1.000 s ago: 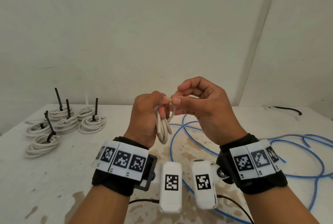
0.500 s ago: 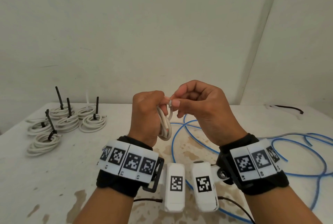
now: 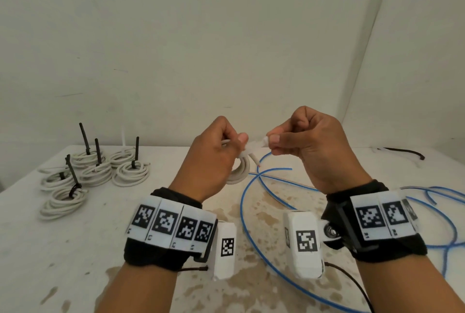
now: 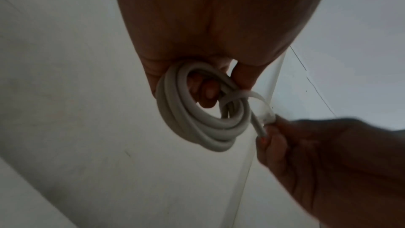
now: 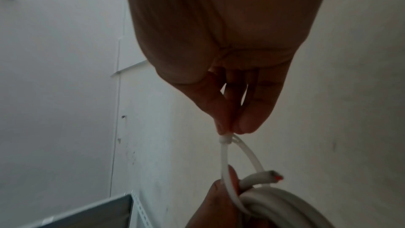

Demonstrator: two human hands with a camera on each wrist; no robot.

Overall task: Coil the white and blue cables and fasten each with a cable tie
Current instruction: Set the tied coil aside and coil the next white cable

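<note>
White cable coil held above the counter in left hand, white cable tie looped loosely round it, right hand pinching the tie by its head; next, probably: cinch the loop tight.

I count six tied white coils, one coil in hand, two hands.

The left hand hides most of the white coil.
</note>
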